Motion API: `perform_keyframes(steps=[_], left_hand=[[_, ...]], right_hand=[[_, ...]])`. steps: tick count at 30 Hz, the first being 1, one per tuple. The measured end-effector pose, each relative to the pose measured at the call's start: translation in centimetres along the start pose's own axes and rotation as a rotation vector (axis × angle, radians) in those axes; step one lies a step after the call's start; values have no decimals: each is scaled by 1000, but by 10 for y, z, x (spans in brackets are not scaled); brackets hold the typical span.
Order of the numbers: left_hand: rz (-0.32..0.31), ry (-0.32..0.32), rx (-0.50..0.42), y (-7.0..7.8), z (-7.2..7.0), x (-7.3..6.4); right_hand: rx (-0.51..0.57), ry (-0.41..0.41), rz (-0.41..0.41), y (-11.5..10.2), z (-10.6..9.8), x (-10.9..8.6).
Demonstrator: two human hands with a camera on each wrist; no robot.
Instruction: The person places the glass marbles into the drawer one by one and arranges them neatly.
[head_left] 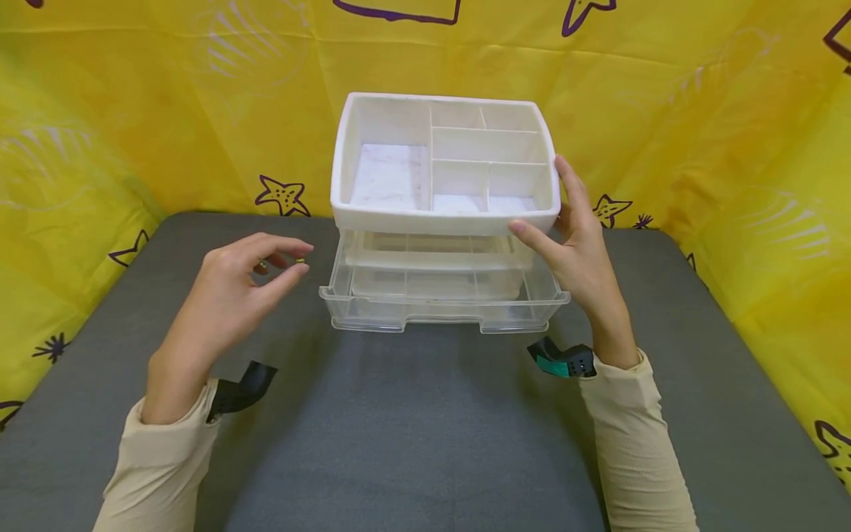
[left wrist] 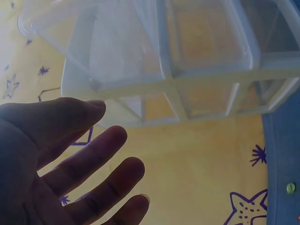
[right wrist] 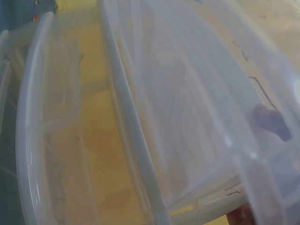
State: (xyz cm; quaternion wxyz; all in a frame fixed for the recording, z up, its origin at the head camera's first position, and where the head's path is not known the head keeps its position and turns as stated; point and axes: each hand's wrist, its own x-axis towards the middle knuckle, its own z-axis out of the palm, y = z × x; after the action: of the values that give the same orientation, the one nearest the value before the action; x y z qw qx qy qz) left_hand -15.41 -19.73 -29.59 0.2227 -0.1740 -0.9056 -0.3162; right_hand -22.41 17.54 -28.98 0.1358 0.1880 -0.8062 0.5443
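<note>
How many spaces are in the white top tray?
6 in the tray: one big space on the left; on the right, two back spaces, one wide middle space and two front spaces.

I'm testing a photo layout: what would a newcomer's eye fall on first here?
Probably the white organizer at the head view's centre, with a clear drawer below its divided top. Next comes the bright yellow cloth behind, then the right hand gripping the organizer's right side.
</note>
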Motion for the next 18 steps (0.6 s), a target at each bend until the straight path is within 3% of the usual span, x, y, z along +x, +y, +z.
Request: perform_keyframes(steps=[18], left_hand=[[-135,-151,68,-26,-8,-2]], right_hand=[[-12,1,-3,1,-1,0]])
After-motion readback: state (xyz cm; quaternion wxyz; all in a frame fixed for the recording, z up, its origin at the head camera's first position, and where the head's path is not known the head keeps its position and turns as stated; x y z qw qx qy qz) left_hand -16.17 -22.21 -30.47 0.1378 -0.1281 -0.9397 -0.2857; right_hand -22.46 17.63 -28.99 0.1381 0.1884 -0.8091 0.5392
